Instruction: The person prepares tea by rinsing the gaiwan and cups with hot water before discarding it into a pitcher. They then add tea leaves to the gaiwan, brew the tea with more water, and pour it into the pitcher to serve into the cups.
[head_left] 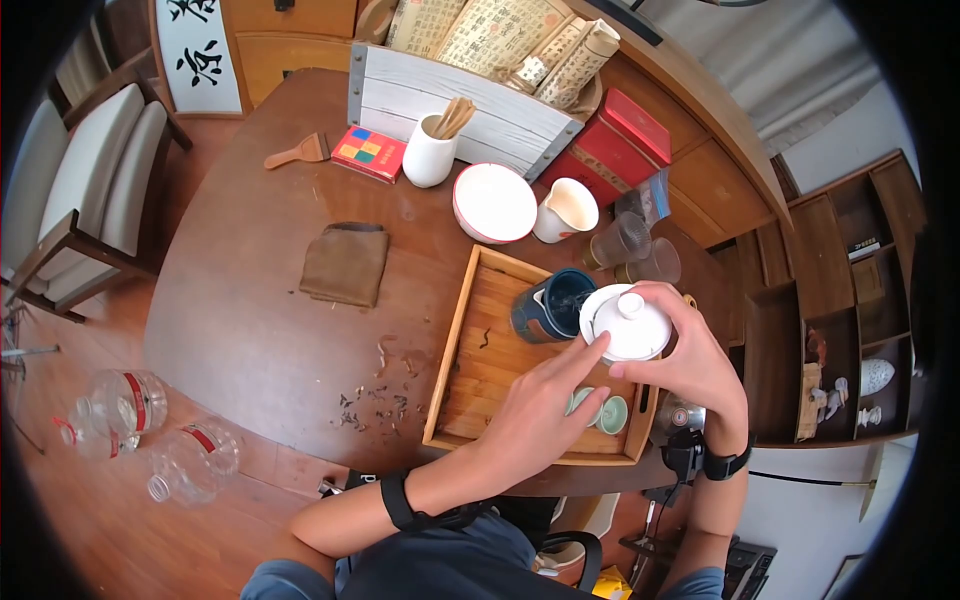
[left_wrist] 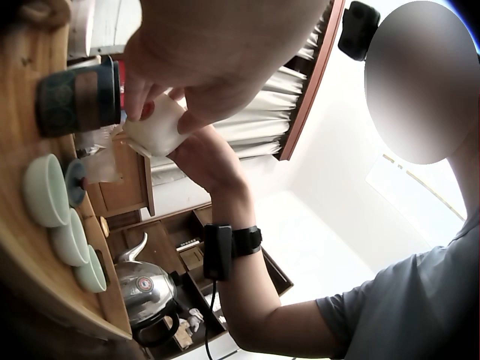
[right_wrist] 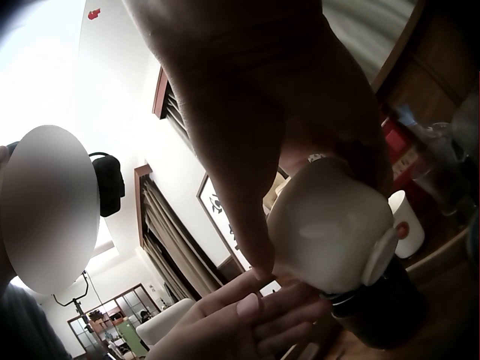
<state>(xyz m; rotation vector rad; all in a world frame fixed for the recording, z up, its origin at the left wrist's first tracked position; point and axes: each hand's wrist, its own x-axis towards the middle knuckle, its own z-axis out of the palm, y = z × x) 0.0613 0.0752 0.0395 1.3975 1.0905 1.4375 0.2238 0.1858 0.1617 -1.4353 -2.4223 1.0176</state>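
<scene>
My right hand (head_left: 700,360) grips a white lidded tea bowl (head_left: 632,325) by its rim, thumb on the near side and fingers on the far side. The bowl is tilted toward a dark blue cup (head_left: 540,312) in the wooden tray (head_left: 455,355). Dark shreds show at the cup's mouth. My left hand (head_left: 540,405) reaches in from the left, its fairly straight fingers touching the bowl; in the right wrist view the left fingers (right_wrist: 285,315) lie against the bowl's underside. Small pale green cups (left_wrist: 46,191) stand below the hands in the tray, partly hidden in the head view.
Behind the tray stand a white bowl (head_left: 495,204), a white pitcher (head_left: 567,210), clear glasses (head_left: 622,240) and a red tin (head_left: 612,140). A brown folded cloth (head_left: 345,264) and scattered dark leaves (head_left: 375,410) lie at left. A metal kettle (left_wrist: 146,289) stands beyond the tray's right end.
</scene>
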